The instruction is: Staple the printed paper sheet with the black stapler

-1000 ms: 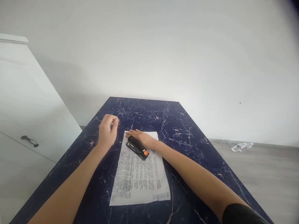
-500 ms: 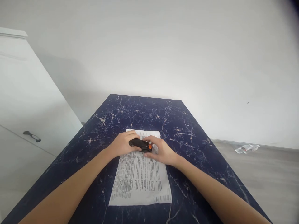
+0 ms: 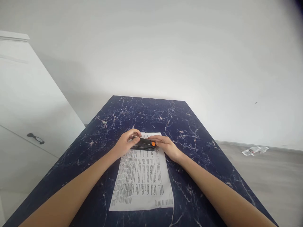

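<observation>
A black stapler with an orange end lies crosswise near the far edge of a printed paper sheet on a dark blue marble table. My left hand curls around the stapler's left end, its fingers closed over it. From the right, my right hand reaches to the orange end, with its fingers resting on the stapler and the paper.
A white cabinet with a dark handle stands left of the table. A clear plastic bottle lies on the grey floor at the right. A white wall rises behind the table's far edge.
My left hand came down from above the table onto the stapler. My right hand shifted to the orange end. The stapler turned from a diagonal to lie crosswise and moved slightly farther up the sheet.
</observation>
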`<state>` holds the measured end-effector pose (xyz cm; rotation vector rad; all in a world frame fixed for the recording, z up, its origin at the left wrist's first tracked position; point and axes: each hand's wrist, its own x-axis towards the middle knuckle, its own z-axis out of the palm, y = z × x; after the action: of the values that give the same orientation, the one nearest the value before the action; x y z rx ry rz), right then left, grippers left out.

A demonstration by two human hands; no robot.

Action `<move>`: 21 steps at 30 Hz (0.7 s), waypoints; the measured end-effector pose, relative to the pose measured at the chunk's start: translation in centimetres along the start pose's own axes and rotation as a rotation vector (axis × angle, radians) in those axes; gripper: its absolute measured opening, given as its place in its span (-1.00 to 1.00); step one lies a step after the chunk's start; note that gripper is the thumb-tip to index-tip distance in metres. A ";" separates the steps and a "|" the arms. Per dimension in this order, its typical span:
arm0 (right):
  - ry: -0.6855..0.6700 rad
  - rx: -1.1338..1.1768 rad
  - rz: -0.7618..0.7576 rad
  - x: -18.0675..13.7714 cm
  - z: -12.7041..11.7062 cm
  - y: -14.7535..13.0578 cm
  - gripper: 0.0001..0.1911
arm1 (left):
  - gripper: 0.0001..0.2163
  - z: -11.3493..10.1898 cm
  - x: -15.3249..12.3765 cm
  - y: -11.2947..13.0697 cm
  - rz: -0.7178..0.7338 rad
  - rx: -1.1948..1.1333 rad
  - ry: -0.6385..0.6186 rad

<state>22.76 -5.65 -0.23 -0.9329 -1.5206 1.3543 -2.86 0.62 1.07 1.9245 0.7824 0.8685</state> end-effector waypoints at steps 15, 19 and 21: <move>-0.012 0.148 0.107 0.2 0.2 -0.5 -0.52 | -0.25 0.2 0.7 -1.1 -0.212 -0.506 0.303; -0.007 0.108 0.090 0.2 0.2 -0.5 -0.58 | -0.20 -0.1 0.7 -0.9 -0.284 -0.566 0.401; 0.009 -0.060 0.005 0.2 0.5 -0.4 -0.61 | -0.20 -0.1 0.6 -0.8 -0.312 -0.571 0.406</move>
<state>22.23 -5.70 0.13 -0.9792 -1.5607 1.3122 -2.76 1.52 0.57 1.1079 0.9178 1.1514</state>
